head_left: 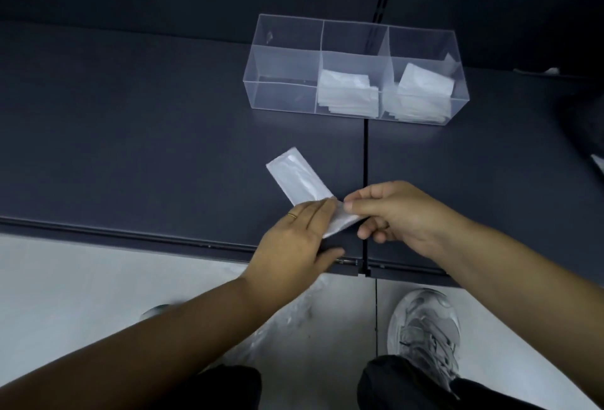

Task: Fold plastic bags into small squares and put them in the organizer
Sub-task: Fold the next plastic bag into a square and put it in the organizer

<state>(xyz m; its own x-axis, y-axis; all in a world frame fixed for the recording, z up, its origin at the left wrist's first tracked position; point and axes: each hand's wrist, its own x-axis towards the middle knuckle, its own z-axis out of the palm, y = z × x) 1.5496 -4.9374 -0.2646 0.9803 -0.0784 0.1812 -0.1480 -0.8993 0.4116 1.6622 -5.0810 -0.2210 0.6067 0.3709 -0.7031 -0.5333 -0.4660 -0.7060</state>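
Observation:
A white plastic bag (295,177), folded into a long narrow strip, lies on the dark shelf (130,135) near its front edge. My left hand (294,239) presses flat on the strip's near part with straight fingers. My right hand (392,210) pinches the strip's near end between thumb and fingers, and that end is bent over. A clear organizer (281,66) with three compartments stands farther back. Its middle compartment holds a stack of folded bags (348,92). A second stack of folded bags (421,92) fills its right compartment. Its left compartment holds nothing.
A loose heap of clear plastic bags (287,321) lies on the pale floor below the shelf edge. My grey shoe (425,334) stands at the lower right. A seam (366,154) splits the shelf top in the middle.

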